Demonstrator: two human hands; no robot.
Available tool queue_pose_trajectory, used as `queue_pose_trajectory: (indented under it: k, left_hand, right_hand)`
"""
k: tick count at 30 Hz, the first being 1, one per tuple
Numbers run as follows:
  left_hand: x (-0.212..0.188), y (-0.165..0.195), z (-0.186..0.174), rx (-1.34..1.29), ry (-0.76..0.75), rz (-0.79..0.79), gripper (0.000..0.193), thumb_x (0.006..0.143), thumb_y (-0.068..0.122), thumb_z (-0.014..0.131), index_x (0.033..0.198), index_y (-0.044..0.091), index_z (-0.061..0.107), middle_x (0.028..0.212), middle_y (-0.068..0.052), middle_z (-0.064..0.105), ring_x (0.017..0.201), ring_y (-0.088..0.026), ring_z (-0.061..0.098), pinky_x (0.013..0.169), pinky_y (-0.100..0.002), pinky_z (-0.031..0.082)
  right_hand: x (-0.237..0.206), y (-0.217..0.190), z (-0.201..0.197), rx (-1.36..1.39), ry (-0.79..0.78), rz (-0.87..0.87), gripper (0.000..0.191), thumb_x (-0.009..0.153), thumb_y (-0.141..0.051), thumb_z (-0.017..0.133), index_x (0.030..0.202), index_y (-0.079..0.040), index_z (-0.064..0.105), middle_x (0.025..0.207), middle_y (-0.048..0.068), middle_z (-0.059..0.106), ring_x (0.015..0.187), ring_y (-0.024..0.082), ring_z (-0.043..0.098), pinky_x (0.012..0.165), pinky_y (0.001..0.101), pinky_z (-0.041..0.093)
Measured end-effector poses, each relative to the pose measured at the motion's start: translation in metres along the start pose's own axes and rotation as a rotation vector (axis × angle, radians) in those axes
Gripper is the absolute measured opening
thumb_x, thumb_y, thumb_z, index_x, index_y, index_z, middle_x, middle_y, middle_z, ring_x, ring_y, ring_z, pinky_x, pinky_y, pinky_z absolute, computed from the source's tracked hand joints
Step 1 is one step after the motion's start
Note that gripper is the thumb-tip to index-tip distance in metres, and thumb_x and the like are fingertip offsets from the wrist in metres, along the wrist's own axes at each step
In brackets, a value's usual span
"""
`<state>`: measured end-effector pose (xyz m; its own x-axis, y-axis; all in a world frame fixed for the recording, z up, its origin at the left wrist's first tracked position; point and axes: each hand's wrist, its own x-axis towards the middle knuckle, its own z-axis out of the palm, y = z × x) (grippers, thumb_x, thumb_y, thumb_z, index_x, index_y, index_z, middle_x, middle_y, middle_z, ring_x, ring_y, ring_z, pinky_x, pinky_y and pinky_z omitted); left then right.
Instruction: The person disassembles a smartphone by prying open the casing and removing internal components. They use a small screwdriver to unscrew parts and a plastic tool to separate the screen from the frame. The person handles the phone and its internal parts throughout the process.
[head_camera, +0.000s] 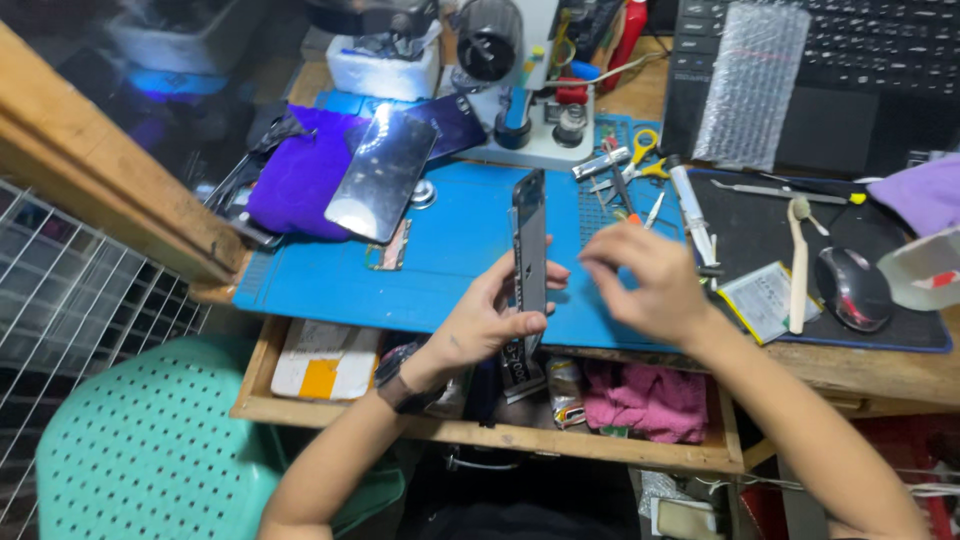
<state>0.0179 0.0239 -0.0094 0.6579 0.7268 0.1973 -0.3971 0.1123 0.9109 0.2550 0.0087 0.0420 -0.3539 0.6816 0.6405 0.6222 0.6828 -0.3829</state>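
Note:
My left hand (482, 322) grips a dark smartphone (529, 250) held on edge, upright, above the blue work mat (330, 285). My right hand (645, 280) hovers just right of the phone, fingers curled with fingertips pinched near its side; whether it holds anything small is unclear. A detached phone screen panel (381, 172) lies on the mat at the left, partly on a purple cloth (300, 170).
Scissors (640, 155), tweezers and a syringe (693, 215) lie by the mat's right side. A black pad holds a mouse (852, 288), a flat battery (762, 300) and a spudger (798, 265). A microscope base (535, 125) stands behind. An open drawer (480, 435) holds a pink rag (648, 400). Green chair (150, 450) at left.

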Motion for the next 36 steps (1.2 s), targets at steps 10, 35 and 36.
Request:
queue_pose_trajectory:
  k: [10, 35, 36]
  left_hand:
    - [-0.001, -0.007, -0.004, 0.135, 0.053, 0.007, 0.090, 0.083, 0.039, 0.086, 0.154, 0.001, 0.044, 0.143, -0.005, 0.046, 0.133, -0.017, 0.051, 0.108, -0.031, 0.049]
    - [-0.004, 0.004, 0.007, 0.076, 0.083, -0.024, 0.082, 0.079, 0.024, 0.087, 0.147, 0.001, 0.050, 0.129, -0.002, 0.042, 0.126, -0.014, 0.051, 0.108, -0.032, 0.051]
    - [-0.007, 0.004, 0.006, 0.078, 0.096, -0.040, 0.081, 0.078, 0.024, 0.087, 0.147, 0.001, 0.050, 0.130, -0.002, 0.042, 0.128, -0.013, 0.050, 0.108, -0.032, 0.050]
  right_hand:
    - [-0.007, -0.014, 0.020, -0.161, 0.035, -0.226, 0.022, 0.079, -0.002, 0.078, 0.099, -0.002, 0.070, 0.095, 0.011, 0.069, 0.074, 0.027, 0.068, 0.059, 0.0371, 0.053]
    - [-0.012, -0.017, 0.017, -0.344, -0.043, -0.419, 0.032, 0.075, -0.009, 0.073, 0.105, 0.003, 0.070, 0.101, 0.012, 0.071, 0.074, 0.023, 0.066, 0.057, 0.0348, 0.049]
    - [-0.014, -0.019, 0.017, -0.354, -0.066, -0.434, 0.034, 0.074, -0.010, 0.073, 0.105, 0.002, 0.071, 0.101, 0.012, 0.071, 0.074, 0.022, 0.067, 0.056, 0.0346, 0.048]
